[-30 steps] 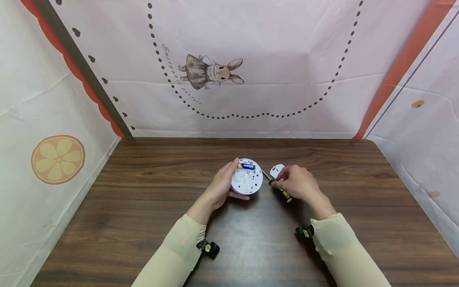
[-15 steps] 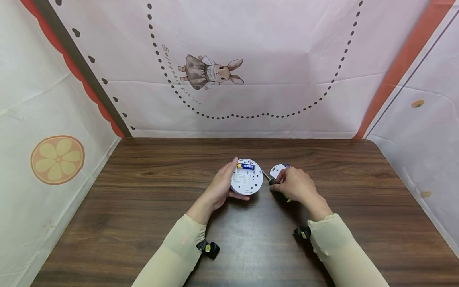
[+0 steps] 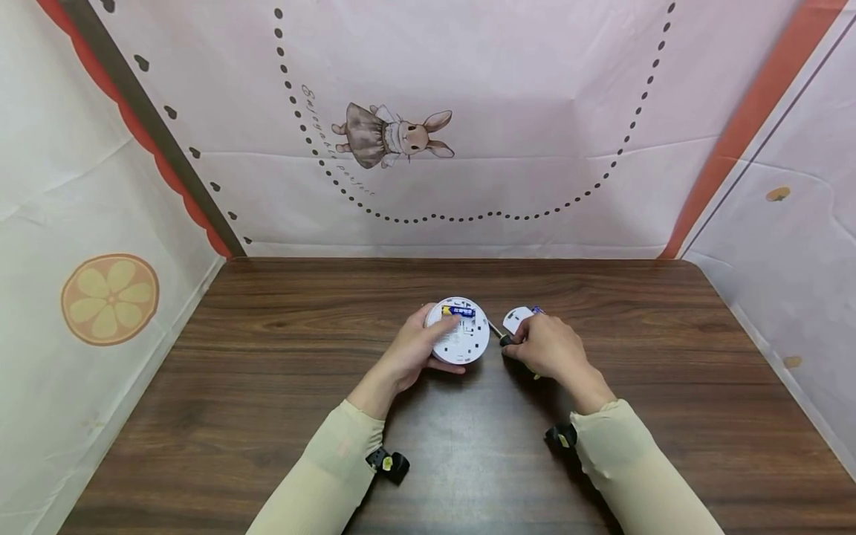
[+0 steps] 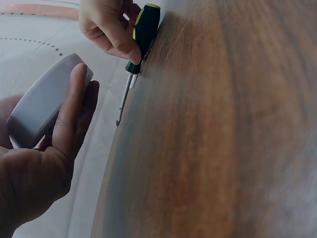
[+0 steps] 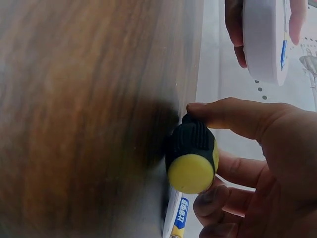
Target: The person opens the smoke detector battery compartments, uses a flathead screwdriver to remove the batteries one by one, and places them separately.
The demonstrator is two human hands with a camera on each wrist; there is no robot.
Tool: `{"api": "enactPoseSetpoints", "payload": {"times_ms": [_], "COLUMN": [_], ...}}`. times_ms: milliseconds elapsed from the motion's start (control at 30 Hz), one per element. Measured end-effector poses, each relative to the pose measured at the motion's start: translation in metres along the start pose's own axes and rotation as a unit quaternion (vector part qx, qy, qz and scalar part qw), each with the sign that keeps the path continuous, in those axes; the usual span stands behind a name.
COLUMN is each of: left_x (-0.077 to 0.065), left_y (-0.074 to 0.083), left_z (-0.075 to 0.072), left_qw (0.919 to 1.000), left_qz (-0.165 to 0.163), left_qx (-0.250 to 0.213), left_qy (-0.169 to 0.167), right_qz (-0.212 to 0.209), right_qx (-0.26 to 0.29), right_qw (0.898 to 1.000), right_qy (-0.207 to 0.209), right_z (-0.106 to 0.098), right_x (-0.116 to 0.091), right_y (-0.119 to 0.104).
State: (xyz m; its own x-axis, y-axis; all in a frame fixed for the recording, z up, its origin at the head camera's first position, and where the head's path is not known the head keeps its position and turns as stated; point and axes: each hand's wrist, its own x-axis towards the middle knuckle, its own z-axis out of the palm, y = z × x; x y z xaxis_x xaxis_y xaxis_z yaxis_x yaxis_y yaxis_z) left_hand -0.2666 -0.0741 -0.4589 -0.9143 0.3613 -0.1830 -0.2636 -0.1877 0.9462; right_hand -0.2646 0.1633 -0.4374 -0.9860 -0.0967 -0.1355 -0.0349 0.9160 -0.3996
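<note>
My left hand (image 3: 411, 348) holds a round white battery-powered device (image 3: 472, 340), its printed back facing up. A blue and yellow battery (image 3: 461, 312) sits in the bay, with the thumb lying across the face just below it. Fingers support the device from beneath, as the left wrist view shows. To the right, my right hand (image 3: 553, 346) grips the black and yellow handle of a screwdriver (image 4: 147, 30) between thumb and fingers, low at the tabletop. The screwdriver's metal shaft (image 3: 495, 328) points toward the device. Most of the handle is hidden under the hand in the head view.
Just beyond the right hand, a white cover piece (image 3: 514, 319) lies on the wooden table (image 3: 301, 431). Another blue and yellow battery (image 5: 182, 215) is beside it, partly hidden by the fingers. Printed white cloth (image 3: 521, 111) stands behind the table and along both sides.
My left thumb has moved from the device's rim onto its face below the battery. The right hand has shifted slightly, covering more of the screwdriver handle.
</note>
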Motion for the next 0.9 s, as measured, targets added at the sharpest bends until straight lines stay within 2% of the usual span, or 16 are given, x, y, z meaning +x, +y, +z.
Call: {"api": "enactPoseSetpoints", "payload": {"times_ms": [367,633,900], "left_x": [0.001,0.003,0.004], "left_y": [-0.001,-0.001,0.000], "left_z": [0.000,-0.002,-0.003], "left_qw": [0.9998,0.9986,0.9948], "left_qz": [0.011,0.023,0.032], "left_qx": [0.000,0.000,0.032], "left_qy": [0.015,0.048,0.091], "right_qz": [-0.015,-0.031,-0.034], "right_qx": [0.015,0.018,0.047], "right_qw": [1.000,0.998,0.996], "right_qy": [0.020,0.052,0.073], "right_z": [-0.002,-0.012,-0.025], "right_x": [-0.001,-0.004,-0.008], "right_y": [-0.003,-0.002,-0.001]}}
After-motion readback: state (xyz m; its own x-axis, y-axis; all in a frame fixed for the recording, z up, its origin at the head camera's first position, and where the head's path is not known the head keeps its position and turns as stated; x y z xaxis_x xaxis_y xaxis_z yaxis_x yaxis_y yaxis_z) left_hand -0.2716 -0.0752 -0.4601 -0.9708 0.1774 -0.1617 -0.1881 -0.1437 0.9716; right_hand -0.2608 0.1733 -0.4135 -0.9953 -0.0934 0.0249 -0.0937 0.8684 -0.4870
